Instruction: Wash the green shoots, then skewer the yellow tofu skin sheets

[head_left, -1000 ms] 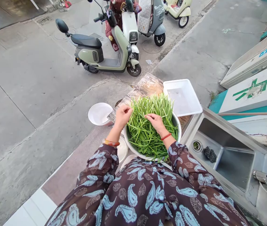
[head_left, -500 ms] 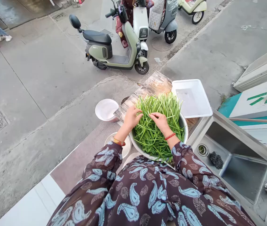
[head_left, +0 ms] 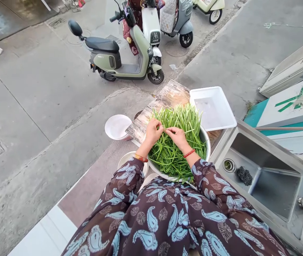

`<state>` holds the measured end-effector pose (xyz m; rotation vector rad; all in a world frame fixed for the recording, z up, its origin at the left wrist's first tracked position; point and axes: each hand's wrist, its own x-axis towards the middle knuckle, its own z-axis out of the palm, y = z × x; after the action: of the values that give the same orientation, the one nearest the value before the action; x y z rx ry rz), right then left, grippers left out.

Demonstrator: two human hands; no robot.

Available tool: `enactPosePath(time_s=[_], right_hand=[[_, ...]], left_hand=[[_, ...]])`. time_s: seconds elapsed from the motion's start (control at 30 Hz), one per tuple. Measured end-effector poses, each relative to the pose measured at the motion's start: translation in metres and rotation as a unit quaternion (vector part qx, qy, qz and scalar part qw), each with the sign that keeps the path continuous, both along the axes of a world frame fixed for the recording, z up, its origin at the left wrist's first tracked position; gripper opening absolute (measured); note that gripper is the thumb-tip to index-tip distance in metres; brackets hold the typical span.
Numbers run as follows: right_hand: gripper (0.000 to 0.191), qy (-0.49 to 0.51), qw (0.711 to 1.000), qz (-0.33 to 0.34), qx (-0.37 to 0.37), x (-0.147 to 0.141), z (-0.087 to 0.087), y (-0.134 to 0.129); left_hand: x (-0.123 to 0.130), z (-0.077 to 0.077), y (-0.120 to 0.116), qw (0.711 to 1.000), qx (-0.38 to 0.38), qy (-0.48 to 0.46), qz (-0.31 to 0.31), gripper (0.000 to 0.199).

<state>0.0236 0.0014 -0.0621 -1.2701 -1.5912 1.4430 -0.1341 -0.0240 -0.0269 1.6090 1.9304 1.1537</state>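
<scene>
2 hands meet over the greens (head_left: 176, 149), heaped in the bowl (head_left: 208, 144)! left hand (head_left: 154, 133), right hand (head_left: 177, 138), fingertips pinched nearly closed; whether they grip a stem, can't tell.

The basin (head_left: 208, 145) looks like smooth metal; the rectangular tub (head_left: 213, 108), smooth plastic; the board (head_left: 169, 93), rough weathered wood; the sink (head_left: 247, 132), satiny metal; the sleeves (head_left: 125, 177), matt printed cloth.

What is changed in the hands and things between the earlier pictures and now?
The left hand moved rightward, to the right hand; their fingertips now meet, or nearly, above the green stalks. I cannot tell if anything was taken or let go. The basin, white tub and white bowl stayed in place.
</scene>
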Motion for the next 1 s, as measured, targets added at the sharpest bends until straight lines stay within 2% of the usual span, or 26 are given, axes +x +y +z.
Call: enactPosePath(time_s=[0.07, 0.17, 0.2, 0.23, 0.27, 0.3, 0.37, 0.4, 0.47, 0.53, 0.6, 0.67, 0.73, 0.8, 0.87, 0.9, 0.97, 1.0], right_hand=[[0.020, -0.001, 1.000, 0.002, -0.002, 0.001, 0.001, 0.000], [0.019, 0.001, 1.000, 0.006, -0.007, 0.003, 0.005, -0.001], [0.020, 0.001, 1.000, 0.008, -0.008, 0.003, 0.006, -0.001], [0.020, 0.001, 1.000, 0.008, -0.009, 0.004, 0.006, -0.001], [0.020, 0.000, 1.000, 0.009, -0.010, 0.004, 0.007, -0.001], [0.020, -0.002, 1.000, 0.008, -0.011, 0.004, 0.007, -0.001], [0.020, -0.008, 1.000, 0.006, -0.014, 0.003, 0.006, -0.001], [0.019, -0.010, 1.000, 0.005, -0.015, 0.003, 0.005, -0.001], [0.018, -0.018, 1.000, 0.005, -0.014, 0.003, 0.005, 0.000], [0.017, -0.050, 0.999, 0.013, 0.006, 0.002, 0.009, 0.000], [0.015, -0.116, 0.991, 0.033, 0.055, 0.001, 0.019, -0.002], [0.015, -0.186, 0.973, 0.058, 0.123, 0.001, 0.031, -0.006], [0.023, -0.228, 0.953, 0.073, 0.184, 0.005, 0.045, -0.011], [0.029, -0.237, 0.943, 0.073, 0.221, 0.014, 0.058, -0.014], [0.029, -0.208, 0.948, 0.071, 0.231, 0.030, 0.073, -0.014], [0.029, -0.181, 0.954, 0.069, 0.229, 0.040, 0.082, -0.014], [0.032, -0.122, 0.965, 0.054, 0.228, 0.062, 0.102, -0.011], [0.033, -0.099, 0.967, 0.038, 0.231, 0.072, 0.113, -0.009]], left_hand=[[-0.020, 0.003, -0.001, 0.998, 0.015, 0.000, 0.054, 0.019], [-0.074, 0.007, -0.013, 0.983, 0.014, -0.038, 0.180, 0.008], [-0.096, 0.007, -0.020, 0.977, -0.022, -0.053, 0.208, 0.012], [-0.117, 0.007, -0.029, 0.975, -0.089, -0.038, 0.201, 0.018], [-0.137, 0.007, -0.039, 0.966, -0.171, 0.020, 0.193, 0.022], [-0.155, 0.006, -0.051, 0.944, -0.248, 0.103, 0.190, 0.028], [-0.181, 0.002, -0.074, 0.914, -0.292, 0.174, 0.220, 0.031], [-0.188, 0.000, -0.085, 0.889, -0.323, 0.227, 0.233, 0.031], [-0.193, -0.006, -0.102, 0.861, -0.362, 0.297, 0.199, 0.029], [-0.189, -0.013, -0.113, 0.850, -0.388, 0.340, 0.108, 0.030], [-0.181, -0.018, -0.119, 0.839, -0.413, 0.352, 0.043, 0.044], [-0.174, -0.021, -0.120, 0.820, -0.458, 0.341, 0.044, 0.059], [-0.169, -0.024, -0.118, 0.805, -0.486, 0.333, 0.067, 0.054], [-0.163, -0.028, -0.116, 0.816, -0.464, 0.336, 0.075, 0.044], [-0.156, -0.033, -0.114, 0.851, -0.409, 0.327, 0.044, 0.035], [-0.151, -0.036, -0.113, 0.870, -0.384, 0.308, 0.020, 0.038], [-0.140, -0.042, -0.113, 0.905, -0.356, 0.233, -0.013, 0.064], [-0.133, -0.045, -0.112, 0.918, -0.355, 0.179, -0.009, 0.073]])
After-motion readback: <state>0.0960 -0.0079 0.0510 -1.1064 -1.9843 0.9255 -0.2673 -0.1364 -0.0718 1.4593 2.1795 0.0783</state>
